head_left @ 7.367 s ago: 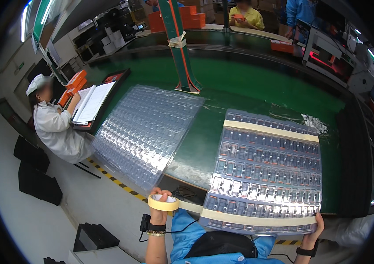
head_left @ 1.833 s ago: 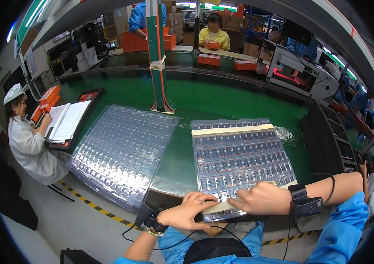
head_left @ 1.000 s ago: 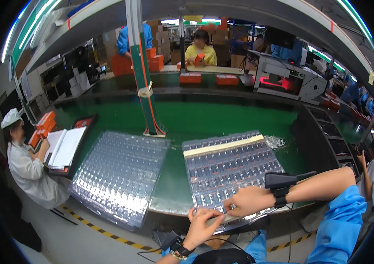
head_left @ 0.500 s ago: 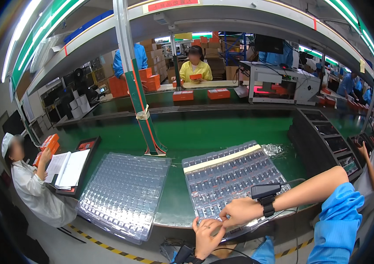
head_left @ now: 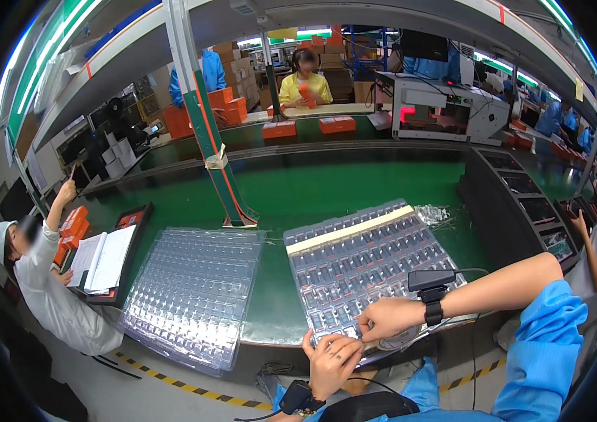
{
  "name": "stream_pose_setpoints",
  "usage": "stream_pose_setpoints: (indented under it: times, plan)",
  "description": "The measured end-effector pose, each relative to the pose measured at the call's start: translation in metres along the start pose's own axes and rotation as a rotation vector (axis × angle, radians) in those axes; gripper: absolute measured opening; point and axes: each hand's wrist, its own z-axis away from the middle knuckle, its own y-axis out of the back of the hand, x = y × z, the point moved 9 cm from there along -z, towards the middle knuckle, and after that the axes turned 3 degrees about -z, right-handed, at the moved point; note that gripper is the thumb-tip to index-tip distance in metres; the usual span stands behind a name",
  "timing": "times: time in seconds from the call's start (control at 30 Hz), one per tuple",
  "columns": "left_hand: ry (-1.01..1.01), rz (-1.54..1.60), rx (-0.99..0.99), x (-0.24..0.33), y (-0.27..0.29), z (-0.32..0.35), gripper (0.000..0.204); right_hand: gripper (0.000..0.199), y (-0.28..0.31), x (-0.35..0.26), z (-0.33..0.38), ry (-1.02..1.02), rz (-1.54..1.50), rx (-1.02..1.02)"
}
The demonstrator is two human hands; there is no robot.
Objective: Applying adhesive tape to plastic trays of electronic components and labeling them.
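Observation:
A clear plastic tray point(head_left: 354, 271) with rows of small pockets lies in front of me on the green bench. Small dark parts sit in many pockets, and a cream strip point(head_left: 351, 230) crosses its far end. At the near edge of this tray, my left hand point(head_left: 335, 362) has its fingers bent and drawn together. My right hand point(head_left: 393, 318) is in a pinch just above the near rows, its fingertips beside the left hand's. Whatever the fingertips hold is hidden or too small to name. Both wrists carry black strapped devices.
Left of my tray lies a stack of clear pocketed trays point(head_left: 189, 295). A green post point(head_left: 217, 169) rises behind it. A black divided rack point(head_left: 516, 211) stands at right. At left, a person point(head_left: 63, 295) in white is beside an open binder point(head_left: 112, 257) and orange boxes point(head_left: 73, 225).
The whole view has shifted slightly. My hands stay at the tray's near edge, the left one turned a little with its fingers closer together. The person at left has raised an arm.

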Motion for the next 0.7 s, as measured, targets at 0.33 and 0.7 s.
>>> stream_pose_setpoints:
  times: [0.33,0.7]
  plan:
    - [0.187,0.071,0.172,-0.019,0.02,0.011,0.012,0.021,0.01,0.013,0.015,-0.062,0.222,0.088]
    - [0.102,0.287,-0.337,-0.035,-0.022,0.0,0.021,0.028,0.076,-0.005,0.093,0.11,-0.095,0.309]
